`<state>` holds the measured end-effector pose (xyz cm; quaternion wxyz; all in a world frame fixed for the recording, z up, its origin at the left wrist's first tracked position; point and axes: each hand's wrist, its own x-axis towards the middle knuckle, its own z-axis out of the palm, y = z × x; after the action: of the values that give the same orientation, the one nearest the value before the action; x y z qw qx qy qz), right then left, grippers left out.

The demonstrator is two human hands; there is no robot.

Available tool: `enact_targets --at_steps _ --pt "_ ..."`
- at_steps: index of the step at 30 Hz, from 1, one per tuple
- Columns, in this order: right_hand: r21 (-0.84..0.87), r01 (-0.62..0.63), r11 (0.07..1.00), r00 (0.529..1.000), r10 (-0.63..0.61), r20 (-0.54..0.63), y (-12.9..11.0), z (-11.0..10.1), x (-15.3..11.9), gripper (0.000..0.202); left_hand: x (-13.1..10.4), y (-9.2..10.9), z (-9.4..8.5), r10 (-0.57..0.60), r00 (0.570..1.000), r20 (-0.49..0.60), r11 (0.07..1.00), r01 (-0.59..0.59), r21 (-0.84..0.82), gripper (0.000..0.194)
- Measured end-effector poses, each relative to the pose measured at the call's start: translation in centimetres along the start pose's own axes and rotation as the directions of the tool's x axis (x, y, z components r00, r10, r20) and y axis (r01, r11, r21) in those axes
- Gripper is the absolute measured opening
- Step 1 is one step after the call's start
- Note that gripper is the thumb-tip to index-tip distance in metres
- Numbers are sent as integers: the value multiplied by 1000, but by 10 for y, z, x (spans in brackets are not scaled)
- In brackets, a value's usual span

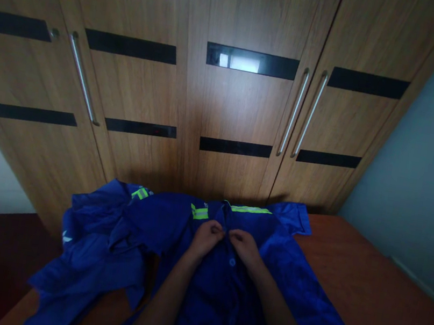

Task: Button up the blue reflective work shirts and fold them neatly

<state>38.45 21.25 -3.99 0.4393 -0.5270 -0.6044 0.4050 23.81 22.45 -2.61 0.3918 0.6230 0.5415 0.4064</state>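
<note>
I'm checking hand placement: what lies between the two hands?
In the head view, a narrow strip of the blue garment shows between the left hand and the right hand.

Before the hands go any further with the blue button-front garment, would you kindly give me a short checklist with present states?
1. Blue button-front garment spread front up on the reddish-brown surface: ok.
2. Left hand pinching the garment's front: ok.
3. Right hand close beside it, also at the front: ok.
4. Button just below the hands uncovered: ok.
5. Fastening at the fingertips done up: cannot tell, the fingers hide it.
6. Crumpled blue garment kept apart: not ok, the two meet on the left.
</note>
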Motion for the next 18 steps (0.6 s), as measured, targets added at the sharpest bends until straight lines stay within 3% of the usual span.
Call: enact_targets --at_steps 2,7,18 --pt "84 -30 996 999 32 -14 -1 2 1 30 -1 1 1 -15 1000 8 994 15 -104 3" --pt "277 -77 958 997 82 -7 -7 3 -2 34 -4 9 2 -21 1000 9 962 22 -272 14" --pt "612 -89 786 996 85 36 -23 -16 -6 37 -6 28 -3 -54 996 -73 917 21 -398 23"
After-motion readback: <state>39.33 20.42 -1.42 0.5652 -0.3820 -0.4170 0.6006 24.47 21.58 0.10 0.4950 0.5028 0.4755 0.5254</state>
